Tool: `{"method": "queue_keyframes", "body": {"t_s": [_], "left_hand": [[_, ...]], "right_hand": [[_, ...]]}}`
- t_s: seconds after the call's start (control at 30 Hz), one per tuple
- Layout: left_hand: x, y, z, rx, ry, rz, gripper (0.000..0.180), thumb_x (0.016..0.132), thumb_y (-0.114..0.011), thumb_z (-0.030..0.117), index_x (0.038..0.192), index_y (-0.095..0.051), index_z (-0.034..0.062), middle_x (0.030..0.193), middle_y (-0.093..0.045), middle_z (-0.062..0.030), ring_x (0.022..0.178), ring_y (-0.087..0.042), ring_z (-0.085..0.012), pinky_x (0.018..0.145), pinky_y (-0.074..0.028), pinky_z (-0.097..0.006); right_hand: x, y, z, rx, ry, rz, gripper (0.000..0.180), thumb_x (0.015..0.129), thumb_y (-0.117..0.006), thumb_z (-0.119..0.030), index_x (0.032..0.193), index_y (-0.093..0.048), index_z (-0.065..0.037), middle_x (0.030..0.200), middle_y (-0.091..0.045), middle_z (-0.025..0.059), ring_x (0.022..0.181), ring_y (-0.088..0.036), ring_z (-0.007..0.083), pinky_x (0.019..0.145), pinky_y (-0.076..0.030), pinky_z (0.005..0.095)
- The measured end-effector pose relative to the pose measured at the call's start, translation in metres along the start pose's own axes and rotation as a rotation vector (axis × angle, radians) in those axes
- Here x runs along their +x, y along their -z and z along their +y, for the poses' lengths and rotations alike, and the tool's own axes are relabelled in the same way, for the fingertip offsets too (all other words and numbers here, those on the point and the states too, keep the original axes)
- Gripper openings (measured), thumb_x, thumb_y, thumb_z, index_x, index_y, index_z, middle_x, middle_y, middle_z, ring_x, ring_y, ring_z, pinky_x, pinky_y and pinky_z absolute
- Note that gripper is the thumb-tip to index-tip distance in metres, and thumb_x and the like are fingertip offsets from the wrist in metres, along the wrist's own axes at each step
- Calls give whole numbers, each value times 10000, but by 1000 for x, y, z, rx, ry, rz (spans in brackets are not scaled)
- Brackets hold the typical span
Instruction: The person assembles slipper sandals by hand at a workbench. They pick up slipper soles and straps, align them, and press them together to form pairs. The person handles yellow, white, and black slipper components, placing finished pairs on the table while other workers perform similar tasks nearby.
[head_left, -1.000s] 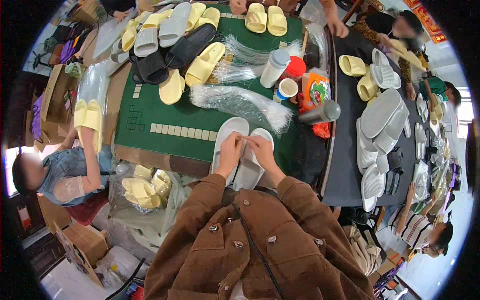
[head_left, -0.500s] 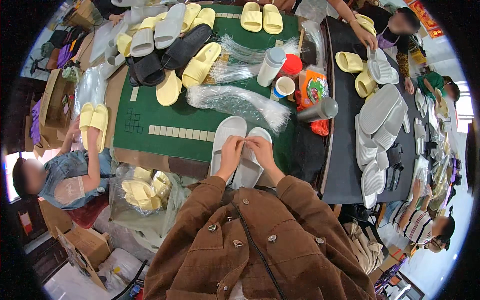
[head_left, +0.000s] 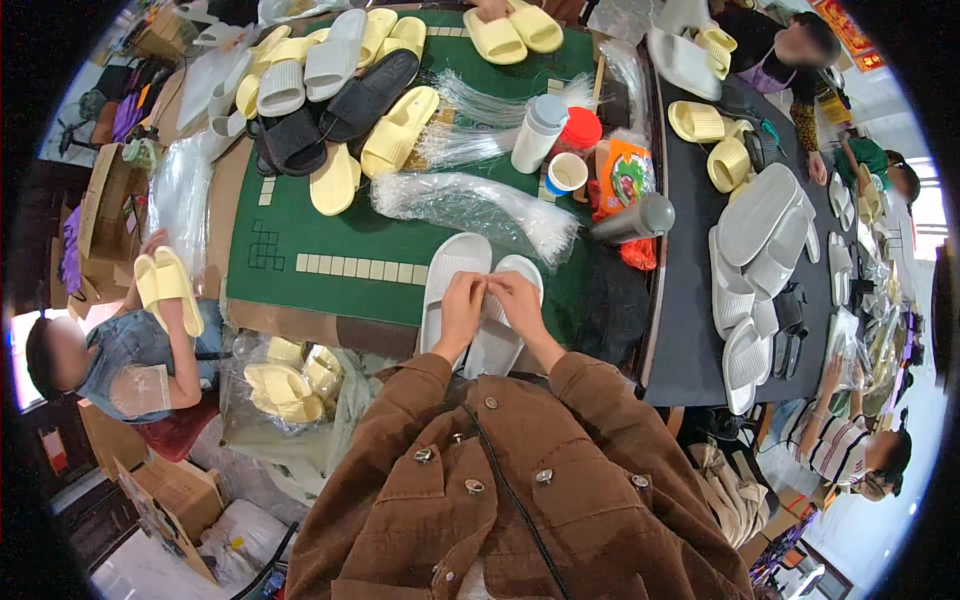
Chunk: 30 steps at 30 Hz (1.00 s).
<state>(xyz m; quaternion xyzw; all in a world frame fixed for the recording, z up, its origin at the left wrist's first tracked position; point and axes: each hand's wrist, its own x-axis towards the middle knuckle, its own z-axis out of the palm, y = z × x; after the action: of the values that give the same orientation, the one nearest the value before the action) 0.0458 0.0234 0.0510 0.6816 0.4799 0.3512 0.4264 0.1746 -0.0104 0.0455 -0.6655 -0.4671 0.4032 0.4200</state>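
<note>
A pair of light grey slippers lies at the near edge of the green table, in front of my body. Over them my left hand and my right hand meet, fingertips pinched together between the two slippers. Whatever the fingers hold is too small or hidden to make out. Just beyond the slippers lies a plastic-wrapped bundle of thin clear strands. More loose clear strands are spread behind it.
Yellow slippers, black slippers and grey ones crowd the far left. A bottle, paper cup, red-lidded container and grey flask stand right. Grey slippers cover the dark table. Co-workers sit on both sides.
My hands stay in place, fingertips closer together. At left, a co-worker lowers and turns a yellow pair. Another hand now grips the far yellow pair. At far right, grey slippers were lifted away.
</note>
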Motion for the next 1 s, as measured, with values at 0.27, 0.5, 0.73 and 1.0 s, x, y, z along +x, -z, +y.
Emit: {"method": "queue_keyframes", "body": {"t_s": [0.27,0.5,0.73,1.0], "left_hand": [[2,1,2,-18,30,30,110,846,-573,12,949,-553,-20,832,-611,-130,741,-614,-209,653,-482,-313],[8,1,11,-121,95,-20,230,853,-561,4,1067,-480,-3,828,-626,-148,761,-637,-234,692,-495,-327],[7,-5,31,198,-272,-52,499,803,-607,53,1262,-419,7,1298,-442,-201,1162,-459,-349,958,-376,-405],[-22,0,8,746,-399,-380,629,740,-604,88,1337,-436,194,1416,-323,-142,1319,-268,-356,1077,-132,-554]], "right_hand": [[-3,0,-21,43,64,183,398,774,-641,-2,1156,-533,-34,1272,-400,129,1129,-485,248,801,-526,302],[3,1,-5,-37,151,176,171,779,-655,-83,944,-648,-36,1090,-577,123,1042,-541,254,813,-494,323],[-6,22,-24,725,-126,377,118,917,-533,-144,963,-517,-37,1105,-573,88,985,-558,174,868,-483,347],[-112,209,15,647,-212,1079,112,926,-528,-212,930,-492,-105,671,-422,-15,553,-404,77,489,-353,229]]}}
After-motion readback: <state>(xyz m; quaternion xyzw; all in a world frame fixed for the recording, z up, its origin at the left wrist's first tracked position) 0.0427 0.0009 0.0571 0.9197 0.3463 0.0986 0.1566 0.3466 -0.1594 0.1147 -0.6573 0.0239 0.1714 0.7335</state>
